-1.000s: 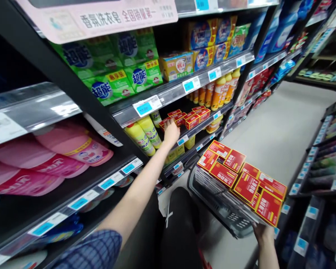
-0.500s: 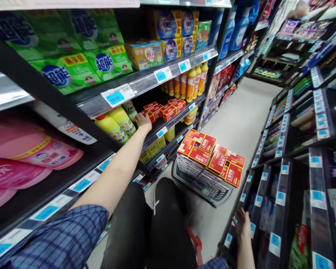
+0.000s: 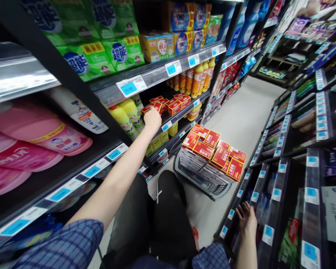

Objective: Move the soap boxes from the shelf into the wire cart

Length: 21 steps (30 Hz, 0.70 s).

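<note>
My left hand (image 3: 153, 118) is closed around a small red box (image 3: 157, 107) at the front of a low shelf on the left; its fingers are partly hidden. More red boxes with yellow edging (image 3: 176, 108) lie loosely stacked just beyond it. Yellow-capped bottles (image 3: 132, 112) stand close on its left side. My right hand (image 3: 246, 217) hangs beside the right-hand shelving, fingers apart and holding nothing. On the floor ahead of my knees, larger red packs (image 3: 204, 150) rise above a grey basket (image 3: 182, 170).
Orange bottles (image 3: 198, 80) stand farther along the same shelf. Green soap packs (image 3: 84, 61) sit one level up, and pink bottles (image 3: 64, 136) lie at left. The shelf edge (image 3: 145, 84) overhangs my left hand. Pale floor (image 3: 240, 101) runs between both rows of shelving.
My left hand has closed on a red box and drawn slightly up. My right hand has risen a little beside the shelving. The view has shifted left.
</note>
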Available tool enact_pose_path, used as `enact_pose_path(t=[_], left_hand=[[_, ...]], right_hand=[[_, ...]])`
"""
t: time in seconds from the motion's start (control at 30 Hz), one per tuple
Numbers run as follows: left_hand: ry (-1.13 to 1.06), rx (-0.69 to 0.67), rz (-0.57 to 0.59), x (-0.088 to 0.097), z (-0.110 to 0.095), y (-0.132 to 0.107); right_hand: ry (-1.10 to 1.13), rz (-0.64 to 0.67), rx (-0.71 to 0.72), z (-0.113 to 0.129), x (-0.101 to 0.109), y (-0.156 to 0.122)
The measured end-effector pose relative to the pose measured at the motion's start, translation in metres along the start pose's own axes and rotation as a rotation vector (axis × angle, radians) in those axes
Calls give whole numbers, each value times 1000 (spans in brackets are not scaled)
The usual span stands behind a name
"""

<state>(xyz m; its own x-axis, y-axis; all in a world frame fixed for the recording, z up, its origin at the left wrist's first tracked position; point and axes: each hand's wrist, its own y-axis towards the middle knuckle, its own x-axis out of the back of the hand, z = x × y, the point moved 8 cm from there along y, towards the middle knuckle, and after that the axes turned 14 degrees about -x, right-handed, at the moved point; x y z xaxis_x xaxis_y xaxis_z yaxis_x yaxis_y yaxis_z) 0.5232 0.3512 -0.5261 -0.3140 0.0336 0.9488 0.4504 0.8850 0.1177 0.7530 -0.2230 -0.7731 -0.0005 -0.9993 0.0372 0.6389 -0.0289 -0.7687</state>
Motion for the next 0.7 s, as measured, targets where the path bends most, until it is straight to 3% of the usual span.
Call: enact_pose_path(t=[0.1, 0.17, 0.27, 0.37, 0.43, 0.5, 0.6, 0.7], left_hand=[[-143, 12, 1, 25, -9, -61], [-279, 30, 49, 32, -11, -106], [-604, 16, 211, 24, -24, -168], [-1178, 39, 451, 2, -57, -224], [-1329, 32, 550, -6, -74, -253], [-1259, -25, 596, -9, -81, -276], [-1138, -115, 614, -8, -83, -299], [-1254, -128, 620, -3, -83, -313]], right_hand=[[9, -102, 207, 32, -2, -40], [4, -123, 407, 57, -12, -85], [-184, 49, 756, 87, -56, -175], [-592, 450, 1033, 74, -122, -269], [-811, 589, 1170, 52, -148, -314], [-942, 590, 1282, 34, -160, -341], [-1012, 528, 1396, 21, -162, -359], [-1004, 543, 1396, 18, -159, -363]])
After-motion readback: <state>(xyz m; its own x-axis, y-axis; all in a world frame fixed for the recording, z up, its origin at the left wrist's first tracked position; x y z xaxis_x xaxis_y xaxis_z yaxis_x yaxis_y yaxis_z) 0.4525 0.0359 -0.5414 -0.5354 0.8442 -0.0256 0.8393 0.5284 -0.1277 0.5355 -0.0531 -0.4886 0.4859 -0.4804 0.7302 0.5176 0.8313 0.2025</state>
